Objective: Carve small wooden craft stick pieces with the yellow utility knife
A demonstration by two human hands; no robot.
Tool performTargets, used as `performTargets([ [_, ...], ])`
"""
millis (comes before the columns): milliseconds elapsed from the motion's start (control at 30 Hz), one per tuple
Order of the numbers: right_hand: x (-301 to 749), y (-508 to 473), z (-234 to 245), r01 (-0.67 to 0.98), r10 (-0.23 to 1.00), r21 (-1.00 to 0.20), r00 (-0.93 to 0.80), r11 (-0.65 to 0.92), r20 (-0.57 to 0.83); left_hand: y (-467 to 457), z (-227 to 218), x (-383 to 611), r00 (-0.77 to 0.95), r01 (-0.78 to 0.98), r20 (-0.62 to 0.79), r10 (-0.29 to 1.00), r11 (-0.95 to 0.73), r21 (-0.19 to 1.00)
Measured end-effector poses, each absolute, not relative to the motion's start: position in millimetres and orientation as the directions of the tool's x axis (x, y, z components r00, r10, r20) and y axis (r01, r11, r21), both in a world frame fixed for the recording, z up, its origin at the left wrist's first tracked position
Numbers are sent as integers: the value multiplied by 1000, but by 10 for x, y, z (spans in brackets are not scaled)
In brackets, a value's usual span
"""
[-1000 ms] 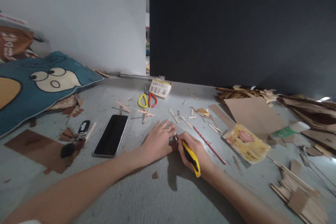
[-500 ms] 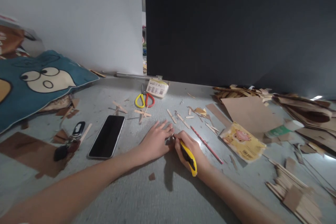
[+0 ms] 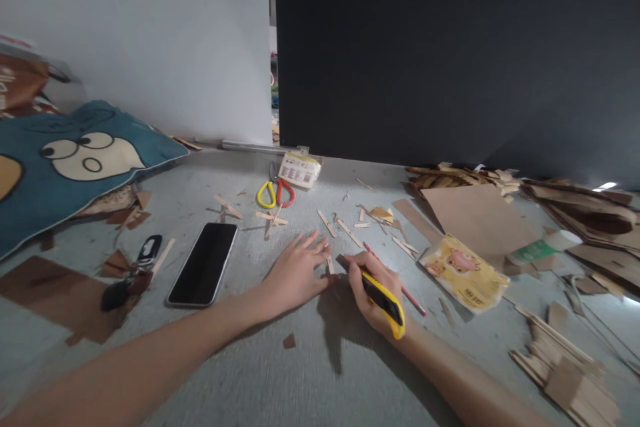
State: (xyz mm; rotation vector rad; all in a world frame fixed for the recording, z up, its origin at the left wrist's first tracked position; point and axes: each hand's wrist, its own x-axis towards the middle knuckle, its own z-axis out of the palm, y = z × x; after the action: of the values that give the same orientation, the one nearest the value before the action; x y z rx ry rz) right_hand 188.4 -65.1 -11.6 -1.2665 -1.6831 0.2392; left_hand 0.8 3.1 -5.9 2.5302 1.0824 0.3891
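My left hand (image 3: 297, 267) rests on the grey table and steadies a short wooden craft stick (image 3: 330, 265) between thumb and fingertips. Closed around a yellow utility knife (image 3: 384, 300), my right hand (image 3: 370, 280) is just right of that stick. The dark blade points toward the stick, with a small gap between them. Beneath my right hand lies a red pencil (image 3: 413, 301), partly covered. Beyond my hands are several loose craft sticks (image 3: 349, 232) and a small crossed-stick piece (image 3: 271, 219).
Scissors (image 3: 276, 193) and a pack of wipes (image 3: 299, 169) lie at the back. To the left are a phone (image 3: 204, 265), keys (image 3: 131, 277) and a blue cushion (image 3: 90, 160). A yellow packet (image 3: 465, 273), cardboard (image 3: 475, 217) and a stick pile (image 3: 565, 367) occupy the right.
My right hand has moved right with the utility knife, drawing its blade away from the craft stick, which now shows more. My left hand stays almost in place.
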Motion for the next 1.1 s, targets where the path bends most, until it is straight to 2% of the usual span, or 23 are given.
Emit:
performTargets([
  [200, 1892, -601, -98, 629, 871, -660, -60, 412, 487, 35, -55, -6, 666, 624, 111, 738, -632, 460],
  [600, 1881, -574, -99, 585, 873, -687, -76, 431, 482, 30, -56, -16, 671, 641, 84, 737, -633, 434],
  [1100, 1883, -574, -96, 572, 885, -706, -77, 417, 460, 37, -90, -17, 668, 615, 129, 733, -641, 458],
])
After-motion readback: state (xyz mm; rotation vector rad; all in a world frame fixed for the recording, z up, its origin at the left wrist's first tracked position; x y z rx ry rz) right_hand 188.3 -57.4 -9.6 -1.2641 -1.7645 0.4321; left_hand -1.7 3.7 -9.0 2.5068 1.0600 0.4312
